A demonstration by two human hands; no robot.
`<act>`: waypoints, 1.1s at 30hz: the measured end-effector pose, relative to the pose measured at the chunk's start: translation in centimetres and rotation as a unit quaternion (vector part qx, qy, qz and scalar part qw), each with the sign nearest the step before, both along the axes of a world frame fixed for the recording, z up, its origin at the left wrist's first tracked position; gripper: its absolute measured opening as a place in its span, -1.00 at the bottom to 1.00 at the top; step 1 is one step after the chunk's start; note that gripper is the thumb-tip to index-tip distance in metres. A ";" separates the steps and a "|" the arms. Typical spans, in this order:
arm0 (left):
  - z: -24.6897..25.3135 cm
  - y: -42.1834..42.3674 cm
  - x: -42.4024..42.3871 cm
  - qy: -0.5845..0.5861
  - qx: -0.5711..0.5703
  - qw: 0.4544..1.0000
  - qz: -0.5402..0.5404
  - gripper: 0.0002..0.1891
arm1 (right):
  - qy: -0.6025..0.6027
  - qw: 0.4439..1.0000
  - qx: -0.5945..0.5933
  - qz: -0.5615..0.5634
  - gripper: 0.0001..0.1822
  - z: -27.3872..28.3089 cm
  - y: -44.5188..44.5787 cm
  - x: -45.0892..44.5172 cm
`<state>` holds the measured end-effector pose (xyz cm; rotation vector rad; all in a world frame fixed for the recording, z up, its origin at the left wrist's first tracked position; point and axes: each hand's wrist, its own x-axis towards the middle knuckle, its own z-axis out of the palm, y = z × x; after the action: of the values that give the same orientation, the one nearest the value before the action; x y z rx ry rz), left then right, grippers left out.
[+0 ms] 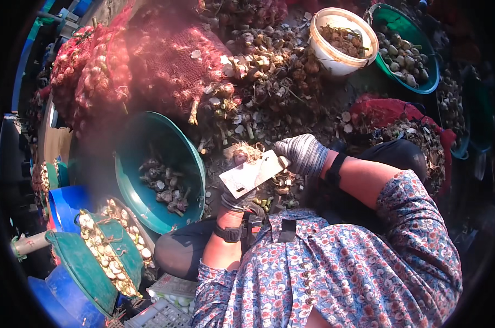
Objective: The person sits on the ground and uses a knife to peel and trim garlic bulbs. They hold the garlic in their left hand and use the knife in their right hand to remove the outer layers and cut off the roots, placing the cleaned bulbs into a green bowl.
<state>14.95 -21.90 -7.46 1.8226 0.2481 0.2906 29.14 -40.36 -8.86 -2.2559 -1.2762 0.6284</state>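
Observation:
My right hand (303,153), in a grey knit glove, grips the handle of a broad-bladed knife (249,174). The wide, pale blade has a small slot near its far corner and reaches leftward over my left hand (238,201), which is gloved too. Just beyond the blade's upper edge shows a garlic bulb (241,157) with a tuft of dry roots. It sits in my left hand, whose fingers are mostly hidden under the blade. Cut stem pieces (264,203) lie below the hands. To the left, a green basin (126,180) contains several trimmed garlic bulbs (165,186).
Red mesh sacks of garlic (169,61) stand at upper left. A heap of garlic and husks (272,90) spreads ahead. A white bucket (337,65) and a green tub of bulbs (430,61) stand at upper right. Plastic crates (161,313) lie at lower left.

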 end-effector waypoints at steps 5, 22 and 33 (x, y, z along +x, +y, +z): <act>1.2 -0.4 0.3 -0.006 0.138 0.990 0.033 -0.31 | 0.006 0.999 0.029 -0.032 -0.70 -1.6 -0.5 0.5; 0.8 3.9 0.4 -0.023 0.281 0.959 0.000 -0.53 | -0.005 0.998 0.066 -0.016 -0.71 4.6 0.1 -0.4; -1.6 3.1 -1.4 -0.014 -0.163 0.986 -0.027 -0.53 | -0.032 0.997 0.043 0.050 -0.73 5.5 0.3 -0.6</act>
<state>13.50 -18.85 -9.02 1.4984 0.2125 0.2239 28.51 -40.11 -3.33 -2.1688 -1.4268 0.5286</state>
